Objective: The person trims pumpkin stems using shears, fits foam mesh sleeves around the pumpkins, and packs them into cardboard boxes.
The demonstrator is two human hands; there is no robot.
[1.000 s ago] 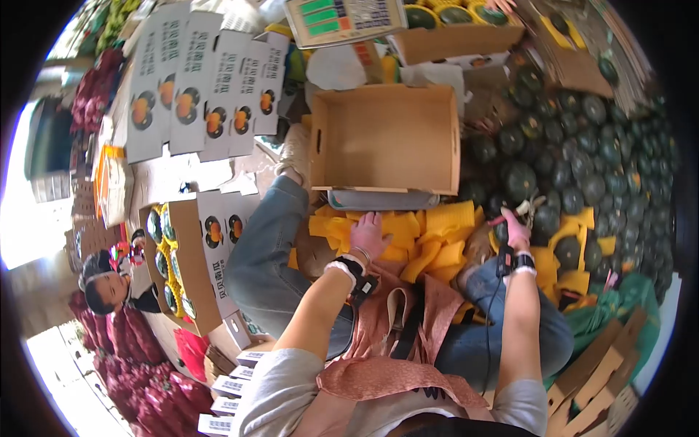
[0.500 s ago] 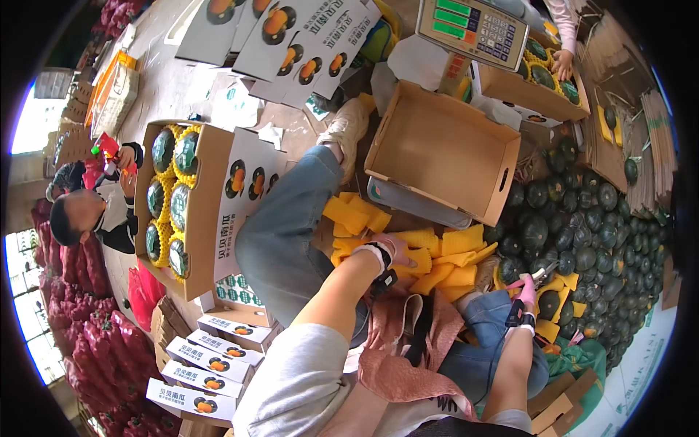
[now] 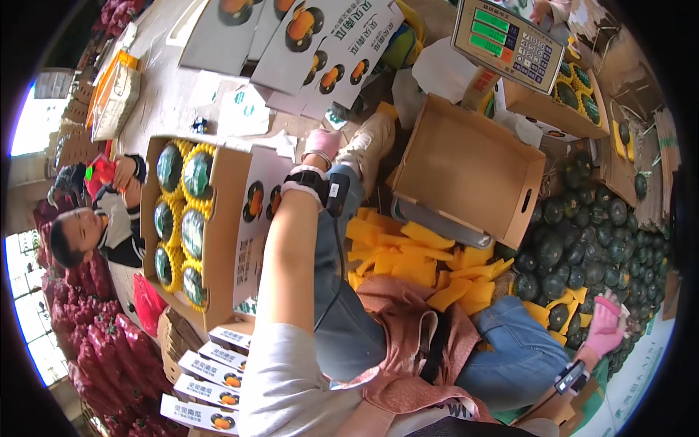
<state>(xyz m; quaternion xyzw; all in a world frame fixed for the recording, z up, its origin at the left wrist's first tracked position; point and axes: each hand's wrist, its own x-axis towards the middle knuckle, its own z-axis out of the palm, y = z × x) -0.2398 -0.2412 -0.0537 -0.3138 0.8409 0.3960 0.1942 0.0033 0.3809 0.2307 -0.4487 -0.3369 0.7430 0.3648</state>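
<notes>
My left hand (image 3: 324, 143), in a pink glove, is stretched forward beside the shoe (image 3: 371, 146), near white paper scraps; its fingers are too foreshortened to read. My right hand (image 3: 606, 331), also gloved in pink, is raised at the right beside the heap of dark green pumpkins (image 3: 582, 247). Its fingers curl around something small and pinkish that I cannot make out. Between my legs lie yellow foam sleeves (image 3: 408, 251). An empty cardboard box (image 3: 470, 171) rests tilted on a grey tub (image 3: 444, 224) in front of them.
On the left, an open box (image 3: 229, 211) holds several pumpkins in yellow nets, with a person (image 3: 87, 229) behind it. Printed cartons (image 3: 200, 411) are stacked at lower left. Printed cardboard (image 3: 291, 44) and a scale (image 3: 506, 44) stand ahead. Another person's hand (image 3: 540, 10) shows beyond the scale.
My left hand has left the yellow sleeves and moved forward and left. My right hand has swung out right; the metal tool seen in it earlier no longer shows. The view has turned left.
</notes>
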